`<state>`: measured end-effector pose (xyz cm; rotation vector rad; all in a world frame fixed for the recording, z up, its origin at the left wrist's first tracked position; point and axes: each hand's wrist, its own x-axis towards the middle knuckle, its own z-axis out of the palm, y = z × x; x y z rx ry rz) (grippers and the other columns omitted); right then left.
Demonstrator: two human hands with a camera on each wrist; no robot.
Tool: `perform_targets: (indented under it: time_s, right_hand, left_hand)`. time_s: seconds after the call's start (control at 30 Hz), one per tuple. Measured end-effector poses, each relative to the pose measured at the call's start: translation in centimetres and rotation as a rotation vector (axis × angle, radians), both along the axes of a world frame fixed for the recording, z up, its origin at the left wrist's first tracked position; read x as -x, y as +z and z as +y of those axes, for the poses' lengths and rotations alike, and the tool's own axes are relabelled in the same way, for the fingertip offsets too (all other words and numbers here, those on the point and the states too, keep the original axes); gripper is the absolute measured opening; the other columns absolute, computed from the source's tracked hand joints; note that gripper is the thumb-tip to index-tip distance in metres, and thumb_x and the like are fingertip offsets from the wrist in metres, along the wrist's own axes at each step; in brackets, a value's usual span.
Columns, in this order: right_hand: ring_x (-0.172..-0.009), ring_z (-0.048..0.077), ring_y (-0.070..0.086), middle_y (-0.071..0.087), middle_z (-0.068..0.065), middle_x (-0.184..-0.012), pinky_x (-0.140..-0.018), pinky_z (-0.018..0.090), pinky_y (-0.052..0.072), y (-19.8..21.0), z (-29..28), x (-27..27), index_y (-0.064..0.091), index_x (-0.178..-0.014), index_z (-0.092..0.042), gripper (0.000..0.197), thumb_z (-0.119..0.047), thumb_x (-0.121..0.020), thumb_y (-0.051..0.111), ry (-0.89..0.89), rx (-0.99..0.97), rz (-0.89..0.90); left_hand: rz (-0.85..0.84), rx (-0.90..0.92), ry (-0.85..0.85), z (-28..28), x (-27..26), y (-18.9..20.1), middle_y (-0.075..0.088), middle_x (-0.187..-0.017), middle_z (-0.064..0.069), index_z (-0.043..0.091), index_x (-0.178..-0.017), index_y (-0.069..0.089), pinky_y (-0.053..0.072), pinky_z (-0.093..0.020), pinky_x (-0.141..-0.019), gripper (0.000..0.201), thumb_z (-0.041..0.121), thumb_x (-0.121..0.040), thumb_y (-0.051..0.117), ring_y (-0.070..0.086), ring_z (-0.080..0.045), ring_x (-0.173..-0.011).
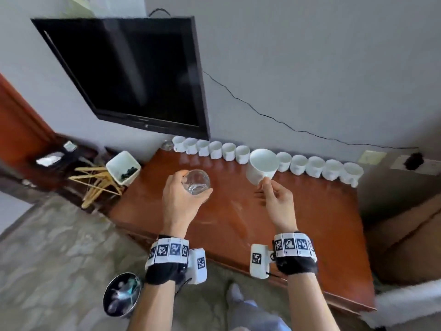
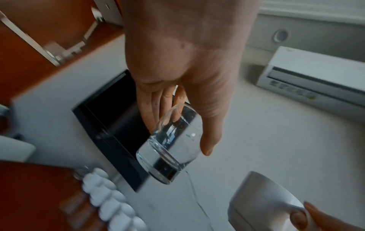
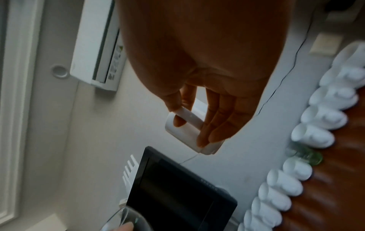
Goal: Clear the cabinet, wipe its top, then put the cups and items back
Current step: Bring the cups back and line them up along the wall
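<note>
Cups: eleven white ones [image 1: 242, 154] line the cabinet [image 1: 310, 225]; our left hand [image 1: 177, 199] wraps a glass [image 1: 197, 181], right hand [image 1: 278, 201] pinches a twelfth cup [image 1: 262, 167].

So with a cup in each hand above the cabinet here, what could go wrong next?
The right hand holds the white cup only by its handle, tilted, so it could swing or slip. Setting it into the gap in the cup row might knock its neighbours. The left hand has a loose-looking grip on the smooth glass, which could slide out over the cabinet top.
</note>
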<state>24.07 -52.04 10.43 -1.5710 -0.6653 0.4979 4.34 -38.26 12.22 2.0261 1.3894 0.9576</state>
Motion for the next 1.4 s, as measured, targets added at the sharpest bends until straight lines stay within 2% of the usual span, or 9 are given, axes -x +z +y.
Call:
perform_targets:
  time_s: [0.2,0.3,0.4,0.57,0.77,0.93,1.07,1.17,1.4]
  right_hand:
    - [-0.069,0.013,0.068,0.072,0.007,-0.075,-0.068,0.031,0.054,0.2,14.2,-1.0,0.070,-0.080,-0.005,0.042,-0.034,-0.106,0.053,0.192,-0.031,0.077]
    - [-0.073,0.015,0.070,0.074,0.009,-0.078,-0.067,0.025,0.055,0.1,20.1,-1.8,0.071,-0.080,-0.006,0.042,-0.034,-0.106,0.053,0.254,-0.020,0.102]
    - [-0.073,0.017,0.068,0.073,0.006,-0.076,-0.069,0.028,0.055,-0.5,24.8,-2.1,0.071,-0.079,-0.008,0.041,-0.036,-0.104,0.054,0.292,-0.002,0.168]
    - [-0.072,0.016,0.067,0.073,0.012,-0.080,-0.076,0.040,0.058,-3.2,30.5,-1.9,0.071,-0.076,-0.008,0.039,-0.032,-0.103,0.056,0.319,0.083,0.243]
    - [-0.077,0.020,0.069,0.075,0.011,-0.082,-0.081,0.043,0.059,-6.6,36.6,-0.5,0.071,-0.077,-0.007,0.035,-0.029,-0.100,0.056,0.348,0.181,0.280]
    - [-0.080,0.022,0.072,0.075,0.010,-0.085,-0.075,0.034,0.058,-8.9,40.2,1.1,0.070,-0.079,-0.002,0.035,-0.026,-0.101,0.057,0.373,0.267,0.275]
    - [-0.077,0.025,0.071,0.074,0.017,-0.089,-0.071,0.033,0.053,-9.8,43.6,1.8,0.071,-0.085,0.002,0.037,-0.026,-0.104,0.054,0.392,0.341,0.262]
    - [-0.074,0.022,0.068,0.073,0.019,-0.088,-0.071,0.033,0.053,-11.0,45.9,3.2,0.071,-0.084,0.001,0.039,-0.027,-0.104,0.053,0.365,0.399,0.263]
    - [-0.072,0.016,0.070,0.074,0.005,-0.078,-0.071,0.034,0.057,-15.9,51.0,8.3,0.073,-0.084,-0.008,0.031,-0.025,-0.102,0.056,0.248,0.505,0.369]
  left_hand:
    - [0.036,0.053,0.178,9.3,2.1,-0.2,0.065,-0.109,0.008,0.027,-0.120,0.062,0.055,-0.033,-0.085,0.073,0.048,-0.057,0.093,0.062,-0.012,-0.099]
    - [0.039,0.104,0.232,13.1,2.1,0.4,0.066,-0.103,0.012,0.029,-0.119,0.063,0.051,-0.026,-0.081,0.067,0.041,-0.059,0.093,0.063,-0.009,-0.094]
    - [0.047,0.151,0.267,16.3,2.2,0.5,0.066,-0.096,0.020,0.038,-0.110,0.062,0.050,-0.024,-0.076,0.058,0.042,-0.060,0.090,0.062,0.001,-0.088]
    - [0.101,0.223,0.315,20.6,3.6,-1.2,0.066,-0.108,0.017,0.036,-0.121,0.061,0.056,-0.033,-0.087,0.071,0.049,-0.057,0.087,0.063,-0.006,-0.099]
    - [0.111,0.303,0.309,27.4,5.4,-3.4,0.066,-0.102,0.015,0.034,-0.112,0.062,0.057,-0.033,-0.084,0.060,0.037,-0.057,0.087,0.064,-0.008,-0.095]
    - [0.165,0.336,0.188,34.8,5.0,-6.4,0.067,-0.091,0.012,0.028,-0.104,0.064,0.049,-0.023,-0.067,0.048,0.030,-0.062,0.087,0.065,-0.007,-0.084]
    - [0.213,0.371,0.047,42.0,4.4,-9.4,0.069,-0.093,0.010,0.027,-0.111,0.063,0.054,-0.028,-0.072,0.061,0.038,-0.058,0.091,0.067,-0.011,-0.085]
    - [0.254,0.402,-0.026,46.5,5.0,-11.2,0.068,-0.093,0.012,0.030,-0.111,0.060,0.048,-0.020,-0.066,0.060,0.040,-0.061,0.093,0.066,-0.007,-0.084]
    - [0.423,0.431,-0.158,54.1,6.8,-16.3,0.066,-0.095,0.009,0.026,-0.112,0.057,0.049,-0.028,-0.069,0.058,0.035,-0.066,0.090,0.065,-0.015,-0.088]
